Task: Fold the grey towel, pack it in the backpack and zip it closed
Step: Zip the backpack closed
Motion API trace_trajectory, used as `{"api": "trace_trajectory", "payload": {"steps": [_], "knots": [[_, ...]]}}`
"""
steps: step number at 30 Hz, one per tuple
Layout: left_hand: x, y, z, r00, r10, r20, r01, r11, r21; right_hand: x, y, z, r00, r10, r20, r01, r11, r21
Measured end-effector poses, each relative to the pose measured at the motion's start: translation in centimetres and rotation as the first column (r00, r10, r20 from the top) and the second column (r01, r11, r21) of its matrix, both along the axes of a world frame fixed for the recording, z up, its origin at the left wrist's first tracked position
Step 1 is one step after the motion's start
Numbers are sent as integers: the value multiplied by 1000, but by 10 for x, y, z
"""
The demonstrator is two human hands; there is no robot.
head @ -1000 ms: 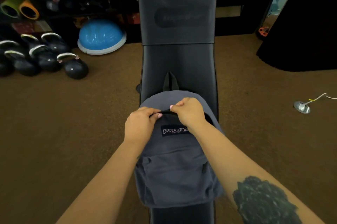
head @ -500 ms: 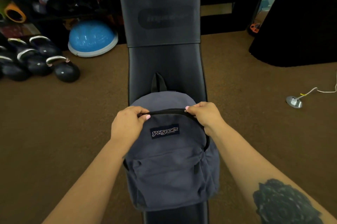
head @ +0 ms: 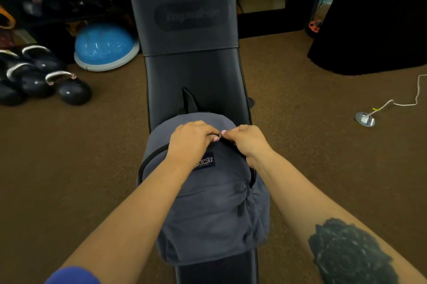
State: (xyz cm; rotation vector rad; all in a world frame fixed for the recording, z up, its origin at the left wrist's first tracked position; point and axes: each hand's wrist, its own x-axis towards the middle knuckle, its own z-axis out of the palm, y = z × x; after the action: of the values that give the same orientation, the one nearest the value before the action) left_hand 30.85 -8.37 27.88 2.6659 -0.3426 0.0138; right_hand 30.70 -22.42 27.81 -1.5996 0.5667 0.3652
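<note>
A grey backpack [head: 208, 209] lies front side up on a black padded bench [head: 194, 76]. Its black top handle points away from me. My left hand [head: 191, 143] and my right hand [head: 248, 143] rest on the bag's top, fingertips touching at the main zipper [head: 152, 156]. A small metal zipper pull [head: 220, 136] shows between the pinched fingers. The black zipper line curves down the bag's left side. On the right side a dark gap shows by my wrist. The grey towel is not visible.
Brown carpet lies on both sides of the narrow bench. Several black kettlebells [head: 69, 89] and a blue half-ball [head: 105, 46] sit at the left. A metal floor plate with a white cable [head: 365, 119] is at the right, and a large black object [head: 374, 18] stands behind it.
Half a second ago my hands were apart along the zipper; now they have come together at the top of the bag. The view has shifted slightly.
</note>
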Motion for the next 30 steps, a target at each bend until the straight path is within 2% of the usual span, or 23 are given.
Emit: {"api": "trace_trajectory", "payload": {"steps": [8, 13, 15, 17, 19, 21, 26, 30], "knots": [[5, 4, 0, 999, 35, -12, -35, 999, -14, -14, -37, -14, 986, -115, -123, 124, 990, 67], [5, -1, 2, 997, 63, -50, -59, 996, 70, -25, -53, -19, 974, -112, -196, 126, 990, 60], [5, -11, 3, 999, 19, -48, -13, 992, 122, -25, -54, -19, 972, -94, -215, 111, 991, 68], [3, -24, 3, 995, -101, -19, 102, 977, 187, -24, -54, -20, 970, -93, -223, 115, 989, 90], [2, -42, -1, 972, -233, -37, 233, 926, 298, -22, -54, -20, 969, -94, -231, 122, 986, 110], [4, -56, -8, 956, -284, -78, 292, 876, 384, -20, -54, -20, 965, -106, -239, 137, 983, 120], [14, -63, -13, 953, -286, -104, 302, 849, 434, -23, -57, -28, 966, -139, -216, 184, 961, 205], [15, -62, -15, 962, -262, -79, 270, 860, 433, -27, -62, -44, 958, -165, -233, 200, 970, 136]]}}
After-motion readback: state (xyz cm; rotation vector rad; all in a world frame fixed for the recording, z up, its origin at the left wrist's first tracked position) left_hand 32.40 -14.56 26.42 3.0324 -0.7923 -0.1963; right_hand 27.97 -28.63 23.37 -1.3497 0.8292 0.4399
